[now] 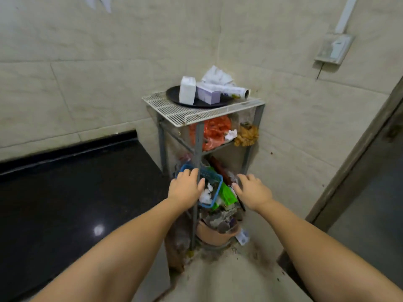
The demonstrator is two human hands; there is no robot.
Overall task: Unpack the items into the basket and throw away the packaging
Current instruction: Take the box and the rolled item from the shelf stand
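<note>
A blue plastic basket (214,177) holding white crumpled pieces sits on a lower shelf of a grey metal rack (198,147) in the room's corner. My left hand (186,186) rests over the basket's near left rim with fingers spread. My right hand (250,190) hovers open just right of the basket, near a green package (227,194). On the rack's white wire top (174,110) a black tray (172,93) carries a white packet (187,90), a purple box (208,94), a rolled wrapper (233,90) and crumpled white packaging (216,75).
Orange bags (214,131) and ginger pieces (246,135) fill the middle shelf. A terracotta pot (212,235) of scraps stands on the floor under the rack. A black counter (76,192) lies to the left, tiled walls behind, a door frame (359,162) at right.
</note>
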